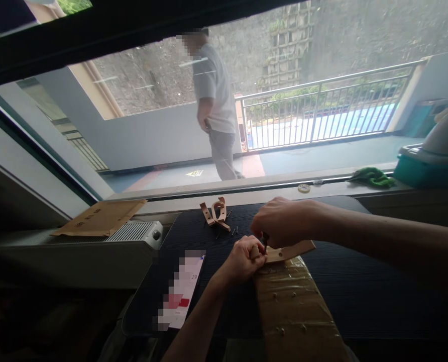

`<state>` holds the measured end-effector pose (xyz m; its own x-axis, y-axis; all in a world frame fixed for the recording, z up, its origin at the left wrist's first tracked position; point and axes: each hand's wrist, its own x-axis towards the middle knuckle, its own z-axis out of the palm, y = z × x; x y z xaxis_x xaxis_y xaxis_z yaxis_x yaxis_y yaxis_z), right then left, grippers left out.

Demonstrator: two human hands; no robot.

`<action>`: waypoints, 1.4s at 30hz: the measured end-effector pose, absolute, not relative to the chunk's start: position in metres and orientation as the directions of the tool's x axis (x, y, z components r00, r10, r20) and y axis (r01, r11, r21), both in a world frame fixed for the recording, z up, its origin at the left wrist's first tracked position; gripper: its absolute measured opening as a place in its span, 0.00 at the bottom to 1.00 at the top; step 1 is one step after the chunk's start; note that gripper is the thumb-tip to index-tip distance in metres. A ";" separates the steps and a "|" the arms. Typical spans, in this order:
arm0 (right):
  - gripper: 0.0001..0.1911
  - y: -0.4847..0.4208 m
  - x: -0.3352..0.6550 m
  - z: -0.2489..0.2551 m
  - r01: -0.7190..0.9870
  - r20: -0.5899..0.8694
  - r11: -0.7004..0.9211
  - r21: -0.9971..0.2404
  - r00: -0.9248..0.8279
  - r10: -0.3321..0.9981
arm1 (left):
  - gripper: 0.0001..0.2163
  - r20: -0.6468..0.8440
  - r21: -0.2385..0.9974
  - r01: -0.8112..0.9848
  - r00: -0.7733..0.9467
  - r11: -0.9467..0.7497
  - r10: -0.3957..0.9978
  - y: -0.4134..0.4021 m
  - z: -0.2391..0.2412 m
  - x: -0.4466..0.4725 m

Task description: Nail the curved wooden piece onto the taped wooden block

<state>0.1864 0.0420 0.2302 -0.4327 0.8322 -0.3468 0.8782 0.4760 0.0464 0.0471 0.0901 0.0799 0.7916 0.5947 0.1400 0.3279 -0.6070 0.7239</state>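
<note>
My right hand [278, 221] is closed in a fist around a screwdriver [265, 242], whose handle is hidden; its dark shaft points down at the wood. Close below it, my left hand [245, 257] pinches the left end of a light wooden hook piece [278, 255] with a hole in it. This piece lies on the far end of a cardboard box [295, 306] wrapped in clear tape. Several similar bent wooden pieces [218, 213] are grouped farther back on the dark table [359, 281]. Loose screws [234, 231] lie beside them.
A phone [186, 289] with a lit screen lies left of my forearm. Beyond the table, the window sill holds a tape roll [304, 188], a green cloth [372, 177] and a teal box [429, 166]. A brown envelope [101, 217] rests on the radiator [137, 236]. Outside, a person [216, 100] stands.
</note>
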 end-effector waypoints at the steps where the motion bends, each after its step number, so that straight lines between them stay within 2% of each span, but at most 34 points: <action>1: 0.10 0.041 0.184 0.232 0.873 -0.359 0.485 0.054 -0.437 0.825 | 0.03 0.132 0.732 0.332 0.787 -0.594 0.602 0.091 0.078 0.047; 5: 0.10 0.041 0.178 0.229 0.872 -0.340 0.486 0.057 -0.441 0.830 | 0.06 0.137 0.749 0.324 0.778 -0.578 0.613 0.091 0.074 0.047; 9: 0.09 0.042 0.177 0.222 0.889 -0.287 0.453 0.060 -0.420 0.861 | 0.04 0.149 0.746 0.321 0.774 -0.584 0.616 0.089 0.078 0.047; 17: 0.09 0.038 0.173 0.237 0.850 -0.358 0.506 0.147 -0.431 0.828 | 0.12 0.137 0.738 0.329 0.782 -0.590 0.607 0.088 0.084 0.047; 22: 0.08 0.038 0.176 0.229 0.853 -0.353 0.507 0.122 -0.440 0.826 | 0.10 0.144 0.741 0.321 0.782 -0.591 0.606 0.089 0.082 0.047; 29: 0.08 0.036 0.179 0.226 0.864 -0.333 0.472 0.175 -0.399 0.854 | 0.06 0.142 0.738 0.320 0.786 -0.594 0.601 0.091 0.081 0.049; 34: 0.10 0.038 0.177 0.231 0.835 -0.348 0.530 0.146 -0.458 0.818 | 0.05 0.117 0.730 0.345 0.788 -0.590 0.605 0.092 0.080 0.048; 39: 0.07 0.046 0.185 0.221 0.867 -0.337 0.498 0.009 -0.467 0.818 | 0.05 0.128 0.727 0.331 0.796 -0.601 0.592 0.091 0.081 0.048; 42: 0.08 0.049 0.189 0.217 0.883 -0.333 0.468 -0.033 -0.451 0.828 | 0.02 0.116 0.723 0.327 0.811 -0.609 0.574 0.092 0.083 0.047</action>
